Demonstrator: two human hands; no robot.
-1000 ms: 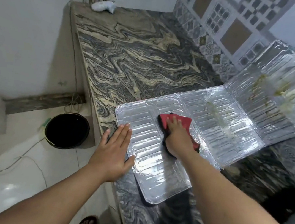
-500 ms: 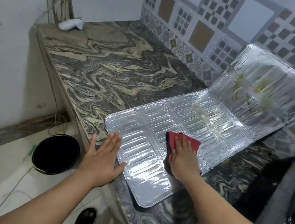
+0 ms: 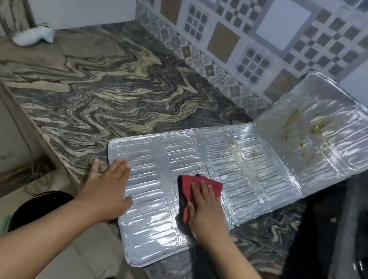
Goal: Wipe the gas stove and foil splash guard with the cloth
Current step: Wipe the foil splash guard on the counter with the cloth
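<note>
The silver foil splash guard [image 3: 255, 171] lies flat across the marble counter, its far right panel tilted up against the tiled wall and smeared with yellow-green grime. My right hand [image 3: 207, 209] presses flat on a red cloth [image 3: 205, 186] on the guard's middle-left panel. My left hand [image 3: 107, 190] rests flat, fingers spread, on the guard's left edge. The dark gas stove [image 3: 359, 249] shows only partly at the right edge.
The marble counter [image 3: 95, 96] stretches left and back to a tiled wall [image 3: 249, 31]. A crumpled white rag [image 3: 33, 36] lies at the far left corner. A black bucket [image 3: 38, 205] stands on the floor below the counter edge.
My right hand has slid the red cloth toward me along the foil panel. My left hand stays pressed on the guard's left edge. The view has shifted left.
</note>
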